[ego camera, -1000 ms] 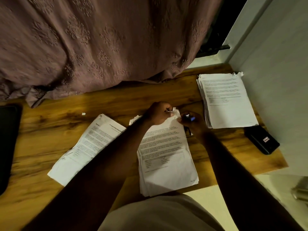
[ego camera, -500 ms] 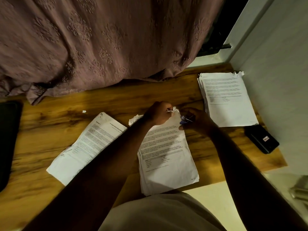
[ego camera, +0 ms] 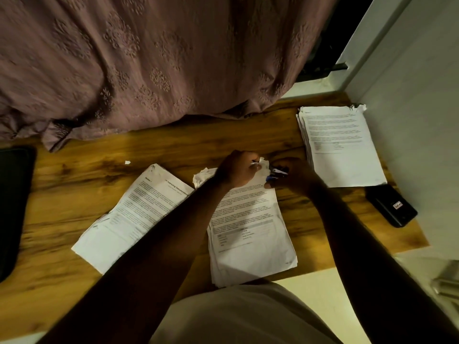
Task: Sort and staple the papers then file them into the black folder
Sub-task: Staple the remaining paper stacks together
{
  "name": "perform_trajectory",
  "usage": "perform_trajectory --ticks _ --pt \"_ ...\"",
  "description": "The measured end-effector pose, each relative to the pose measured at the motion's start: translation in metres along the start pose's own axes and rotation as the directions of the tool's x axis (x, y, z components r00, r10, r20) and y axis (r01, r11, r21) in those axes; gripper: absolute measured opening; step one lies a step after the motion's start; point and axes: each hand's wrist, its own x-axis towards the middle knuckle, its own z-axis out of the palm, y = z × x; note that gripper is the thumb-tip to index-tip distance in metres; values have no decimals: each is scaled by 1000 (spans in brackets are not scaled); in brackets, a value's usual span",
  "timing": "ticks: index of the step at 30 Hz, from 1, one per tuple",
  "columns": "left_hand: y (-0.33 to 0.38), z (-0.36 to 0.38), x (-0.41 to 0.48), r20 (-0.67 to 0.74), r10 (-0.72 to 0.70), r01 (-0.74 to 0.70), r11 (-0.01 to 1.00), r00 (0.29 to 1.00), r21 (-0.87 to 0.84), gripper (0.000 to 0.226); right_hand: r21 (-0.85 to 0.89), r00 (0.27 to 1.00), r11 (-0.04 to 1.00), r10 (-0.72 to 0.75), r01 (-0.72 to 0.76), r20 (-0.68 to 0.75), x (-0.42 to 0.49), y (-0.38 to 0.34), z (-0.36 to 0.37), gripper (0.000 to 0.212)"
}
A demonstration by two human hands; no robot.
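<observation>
Stapling in hand: the right hand (ego camera: 296, 178) has its grip curled round a small blue-and-black stapler (ego camera: 277, 173), whose mouth sits at the crumpled top corner of the middle stack (ego camera: 250, 232). The left hand (ego camera: 238, 170) has its grip pinching that same corner, keeping the sheets together. Whether the stapler is pressed down cannot be told. The middle stack lies on the wooden surface (ego camera: 173, 145) directly before the person. The left stack (ego camera: 134, 214) lies at an angle just beside it, partly under the left forearm, with no staple discernible. The right stack (ego camera: 342, 145) is well apart, at the far corner by the wall, its top corner ragged; fastening too small to tell. A small black case (ego camera: 391, 207) lies near the right stack, and a paper scrap (ego camera: 127, 162) lies loose behind the left stack. A dark flat item at the left edge is probably the black folder (ego camera: 15, 207), with no paper showing in it. Assessment: sorting into three sets looks done, stapling is under way, and all filing is left.
</observation>
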Motion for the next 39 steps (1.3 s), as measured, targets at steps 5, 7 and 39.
perform_trajectory --ticks 5,7,39 --pt "0 -2 -1 5 4 -4 1000 1000 -10 14 28 1000 1000 -15 14 27 1 -1 1 35" --pt "0 -3 -1 10 10 -9 1000 1000 -23 19 -7 1000 1000 -19 20 25 3 0 1 35" --pt "-1 -4 6 55 -14 22 989 998 -145 23 -243 997 970 -30 13 -65 9 -4 15 46"
